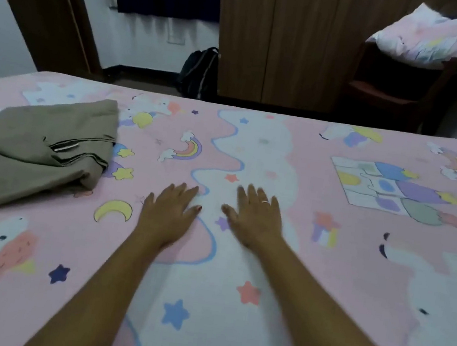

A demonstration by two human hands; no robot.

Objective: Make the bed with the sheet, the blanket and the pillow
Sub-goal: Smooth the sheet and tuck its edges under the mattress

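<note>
We seem to be smoothing the sheet [328, 244], left hand [170, 211] and right hand [253, 219] flat, grip wide, empty; next probably unfold the blanket [36, 147] at left.

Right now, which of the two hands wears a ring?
The right hand, flat on the pink sheet: a pale ring shows on one finger. The left hand beside it has none.

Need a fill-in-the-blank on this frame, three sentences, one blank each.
1. The left hand and right hand lie flat on the pink ___.
2. The folded brown blanket lies to the ___ of both hands.
3. The pillow rests on a dark ___ at far right.
Missing: sheet; left; chair.
</note>
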